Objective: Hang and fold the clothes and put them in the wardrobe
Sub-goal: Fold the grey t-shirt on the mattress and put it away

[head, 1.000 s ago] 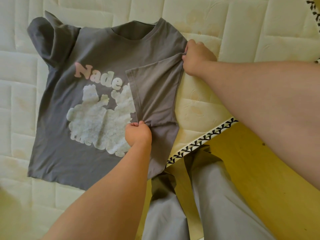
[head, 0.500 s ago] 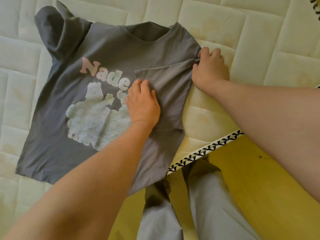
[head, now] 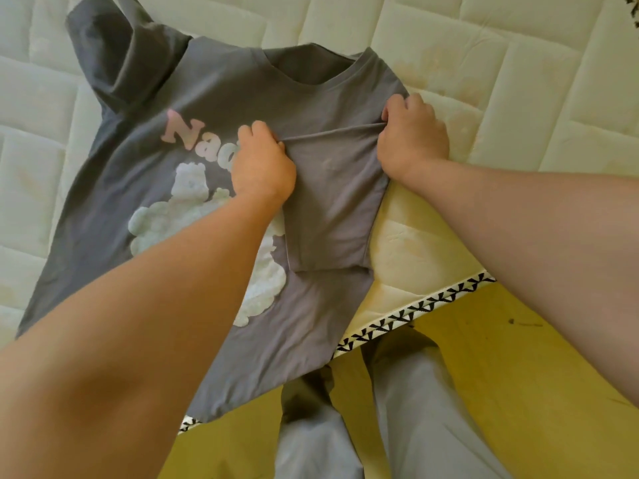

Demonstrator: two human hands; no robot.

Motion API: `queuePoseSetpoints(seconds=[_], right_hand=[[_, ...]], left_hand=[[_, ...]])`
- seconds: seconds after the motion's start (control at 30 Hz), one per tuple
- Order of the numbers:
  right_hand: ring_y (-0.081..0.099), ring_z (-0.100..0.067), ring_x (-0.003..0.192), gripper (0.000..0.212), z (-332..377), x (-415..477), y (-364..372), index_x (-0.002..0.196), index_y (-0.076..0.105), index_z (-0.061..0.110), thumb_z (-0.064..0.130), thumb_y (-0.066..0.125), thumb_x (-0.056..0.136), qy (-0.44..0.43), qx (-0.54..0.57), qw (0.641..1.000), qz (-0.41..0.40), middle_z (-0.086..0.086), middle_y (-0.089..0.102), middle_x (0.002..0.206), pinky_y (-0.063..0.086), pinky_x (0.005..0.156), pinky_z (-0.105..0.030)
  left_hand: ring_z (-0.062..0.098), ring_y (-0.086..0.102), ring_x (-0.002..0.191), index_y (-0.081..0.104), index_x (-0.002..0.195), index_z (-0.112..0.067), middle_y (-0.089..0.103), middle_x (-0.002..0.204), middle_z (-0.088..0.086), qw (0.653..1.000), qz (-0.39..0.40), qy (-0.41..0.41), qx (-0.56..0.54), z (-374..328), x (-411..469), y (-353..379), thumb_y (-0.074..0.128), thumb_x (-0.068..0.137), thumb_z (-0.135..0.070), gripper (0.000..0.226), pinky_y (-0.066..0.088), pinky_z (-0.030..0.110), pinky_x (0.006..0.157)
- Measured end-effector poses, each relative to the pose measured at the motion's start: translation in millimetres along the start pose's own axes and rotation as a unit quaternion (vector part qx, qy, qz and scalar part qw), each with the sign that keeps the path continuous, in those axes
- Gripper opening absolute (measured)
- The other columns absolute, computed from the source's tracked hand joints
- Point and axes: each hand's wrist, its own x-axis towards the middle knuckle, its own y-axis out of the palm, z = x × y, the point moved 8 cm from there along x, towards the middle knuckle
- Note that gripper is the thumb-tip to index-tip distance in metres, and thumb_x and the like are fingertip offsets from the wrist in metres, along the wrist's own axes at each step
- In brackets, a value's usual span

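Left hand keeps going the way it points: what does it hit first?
Left hand points up-right along the shirt; first in line looks to be the collar, then bare mattress.

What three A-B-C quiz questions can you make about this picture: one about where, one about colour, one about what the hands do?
1. Where does the T-shirt lie? A) on the mattress B) on the floor C) on a hanger
2. What colour is the T-shirt? A) red B) grey C) green
3. What do the left hand and right hand do? A) lie flat B) grip the folded sleeve C) hold a hanger
Answers: 1 A, it spreads over the quilted mattress; 2 B, grey cloth; 3 B, both hands' curled fingers pinch its top edge.
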Motion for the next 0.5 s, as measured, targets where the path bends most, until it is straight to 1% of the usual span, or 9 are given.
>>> queuePoseSetpoints(seconds=[0.03,0.07,0.13,0.2,0.23,0.3,0.37,0.43,0.5], right_hand=[[0.048,-0.036,0.112,0.031,3,-2,-1,0.122,0.05,0.011,0.007,0.044,0.092,-0.013,-0.017,1.0,-0.012,-0.016,0.05,0.127,0.038,0.087,-0.042],[0.048,-0.036,0.111,0.032,8,-5,-3,0.123,0.05,0.011,0.007,0.044,0.091,-0.034,-0.036,0.998,-0.027,-0.017,0.05,0.126,0.037,0.086,-0.043],[0.048,-0.036,0.109,0.03,23,-15,-2,0.12,0.051,0.01,0.012,0.045,0.091,-0.098,-0.069,0.992,-0.043,-0.017,0.05,0.122,0.035,0.085,-0.043],[0.049,-0.036,0.11,0.031,35,-31,5,0.12,0.052,0.011,0.025,0.047,0.092,-0.167,-0.09,0.981,-0.037,-0.017,0.051,0.122,0.035,0.086,-0.046],[0.049,-0.036,0.113,0.035,38,-40,9,0.122,0.052,0.012,0.032,0.048,0.093,-0.194,-0.098,0.976,-0.031,-0.017,0.051,0.125,0.035,0.089,-0.046],[0.044,-0.036,0.125,0.05,38,-55,22,0.131,0.049,0.012,0.045,0.047,0.094,-0.224,-0.114,0.968,-0.004,-0.018,0.047,0.138,0.034,0.097,-0.047],[0.031,-0.036,0.142,0.068,33,-64,36,0.146,0.039,0.01,0.056,0.043,0.095,-0.224,-0.127,0.965,0.04,-0.019,0.034,0.154,0.028,0.11,-0.048],[0.016,-0.035,0.15,0.083,29,-69,43,0.155,0.025,0.01,0.066,0.034,0.094,-0.217,-0.132,0.965,0.068,-0.02,0.018,0.162,0.018,0.119,-0.049],[0.007,-0.035,0.152,0.095,27,-76,44,0.158,0.014,0.012,0.076,0.028,0.09,-0.225,-0.142,0.961,0.079,-0.021,0.008,0.164,0.012,0.122,-0.051]], left_hand=[[0.034,0.054,0.099,0.048,0.114,-0.013,0.045,0.125,0.01,1.0,-0.022,0.006,0.001,-4,-5,-3,0.044,0.1,-0.019,0.016,0.051,0.049,0.083],[0.033,0.052,0.1,0.049,0.113,-0.013,0.045,0.126,0.01,0.998,-0.05,0.042,0.02,-10,-10,-7,0.044,0.097,-0.016,0.017,0.048,0.047,0.085],[0.033,0.049,0.108,0.053,0.115,-0.014,0.048,0.131,0.01,0.974,-0.072,0.196,0.088,-32,-29,-4,0.045,0.095,-0.018,0.023,0.042,0.044,0.092],[0.033,0.045,0.127,0.052,0.13,-0.013,0.047,0.144,0.01,0.926,-0.025,0.349,0.139,-42,-53,14,0.045,0.098,-0.029,0.036,0.035,0.045,0.104],[0.032,0.038,0.138,0.047,0.141,-0.013,0.041,0.153,0.009,0.912,0.012,0.377,0.162,-37,-59,23,0.041,0.102,-0.037,0.046,0.03,0.046,0.112],[0.026,0.015,0.152,0.023,0.157,-0.014,0.019,0.165,0.005,0.905,0.076,0.364,0.209,-18,-56,37,0.027,0.104,-0.054,0.066,0.015,0.047,0.122],[0.021,-0.001,0.154,0.003,0.16,-0.018,0.001,0.168,0.0,0.893,0.094,0.36,0.252,-5,-52,45,0.012,0.101,-0.065,0.076,0.004,0.049,0.124],[0.02,-0.007,0.154,-0.004,0.16,-0.018,-0.005,0.168,0.0,0.883,0.102,0.37,0.269,-3,-50,48,0.007,0.098,-0.071,0.082,0.0,0.05,0.124],[0.022,-0.009,0.154,-0.008,0.159,-0.016,-0.008,0.167,0.002,0.875,0.11,0.378,0.282,0,-49,48,0.007,0.091,-0.081,0.095,0.0,0.052,0.124]])
